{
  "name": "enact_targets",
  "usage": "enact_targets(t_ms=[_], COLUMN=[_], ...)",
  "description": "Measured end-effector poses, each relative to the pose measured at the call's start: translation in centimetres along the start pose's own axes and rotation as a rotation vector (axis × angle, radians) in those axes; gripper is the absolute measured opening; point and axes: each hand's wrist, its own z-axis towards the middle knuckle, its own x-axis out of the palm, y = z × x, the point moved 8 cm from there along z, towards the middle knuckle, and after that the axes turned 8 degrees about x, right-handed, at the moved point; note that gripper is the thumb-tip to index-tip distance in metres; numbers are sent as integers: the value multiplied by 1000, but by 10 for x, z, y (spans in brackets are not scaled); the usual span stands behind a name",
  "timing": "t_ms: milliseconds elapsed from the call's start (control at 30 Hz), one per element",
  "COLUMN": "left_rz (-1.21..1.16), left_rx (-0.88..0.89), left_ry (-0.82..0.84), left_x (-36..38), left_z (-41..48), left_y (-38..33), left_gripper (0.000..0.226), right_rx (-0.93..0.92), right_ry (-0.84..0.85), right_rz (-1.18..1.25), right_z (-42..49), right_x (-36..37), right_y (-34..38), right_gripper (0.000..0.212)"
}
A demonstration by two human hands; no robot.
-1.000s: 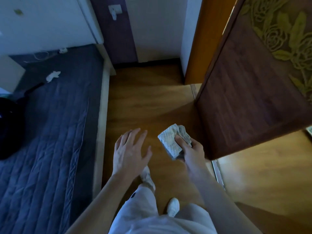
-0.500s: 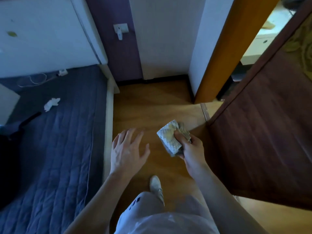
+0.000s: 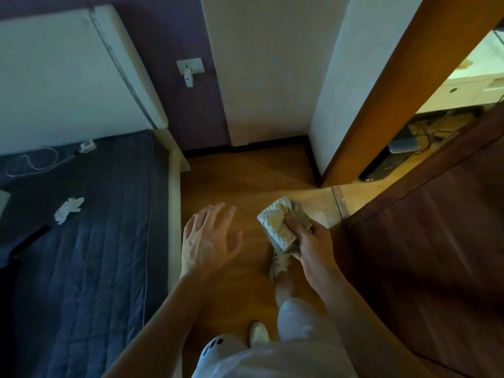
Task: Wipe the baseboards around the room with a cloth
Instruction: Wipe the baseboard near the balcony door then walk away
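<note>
Right grip (image 3: pixel 313 242), centre of frame, holds a folded cloth (image 3: pixel 276 226) with the thumb on top, above the wooden floor (image 3: pixel 245 175). Left grip (image 3: pixel 208 241), just left of it, is spread with fingers straight and holds nothing. A dark baseboard (image 3: pixel 270 145) runs along the wall at upper centre. A bed (image 3: pixel 81 255) fills the left side and a dark door (image 3: pixel 422 255) the right.

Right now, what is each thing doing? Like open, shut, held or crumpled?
cloth, folded, held in the right hand.
right hand, grips the cloth.
left hand, open, fingers spread, holding nothing.
door, open.
baseboard, not touched by the cloth.
tissue, crumpled, lying on the bed.
</note>
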Motion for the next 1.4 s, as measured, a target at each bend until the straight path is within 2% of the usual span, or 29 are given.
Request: enact_targets(t_ms=[167, 300, 400, 533, 833, 1033, 1167, 1267, 1400], left_rz=[48, 77, 87, 84, 54, 53, 35, -3, -55], left_rx=[-43, -62, -68, -91, -98, -15, 82, 150, 331], left_ry=[10, 40, 18, 20, 4, 22, 94, 147, 148], left_x=[6, 6, 0, -3, -9, -2, 12, 28, 61], left_z=[94, 185, 247, 317, 409, 468, 514, 543, 578], left_y=[24, 38, 43, 54, 86, 119, 137, 147, 143], left_gripper=[57, 60, 57, 55, 53, 57, 56, 56, 55], right_rx=[-21, -6, -12, -47, 47, -4, -19, -24, -47], right_ry=[35, 69, 99, 92, 69, 45, -39, -110, -183], right_rz=[-43, -50, -68, -81, -77, -84, -14, 13, 10], right_z=[82, 154, 201, 254, 330, 365, 390, 414, 459], right_x=[33, 59, 79, 101, 139, 172, 180, 177, 157], right_y=[57, 116, 164, 221, 251, 272, 287, 287, 279], right_gripper=[28, 27, 38, 24, 23, 33, 52, 38, 22])
